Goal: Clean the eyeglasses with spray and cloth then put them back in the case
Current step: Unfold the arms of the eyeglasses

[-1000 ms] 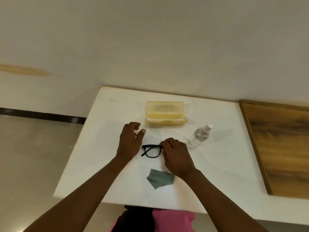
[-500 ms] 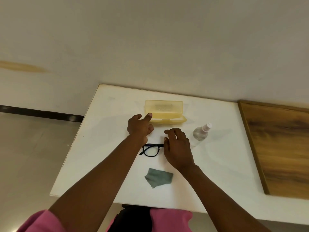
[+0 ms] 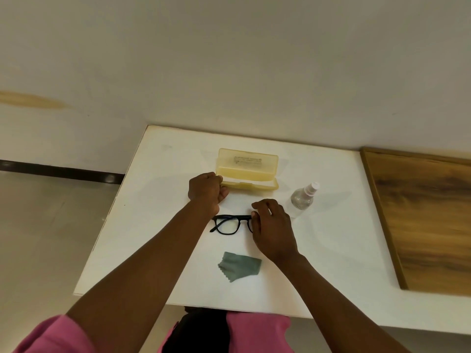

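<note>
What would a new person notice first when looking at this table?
The two hands over the white table draw the eye: the right hand holds the black eyeglasses at their right end, and the left hand touches the left end of the open yellow case behind them. A grey-green cloth lies nearer the person, and a clear spray bottle lies to the right.

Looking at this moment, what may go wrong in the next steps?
1. The right hand pinches the eyeglasses right at the lens, so it may leave smudges.
2. The spray bottle stands close beside that hand; a sideways move might tip it.
3. The left hand touches the corner of the open case and may push it away.
</note>
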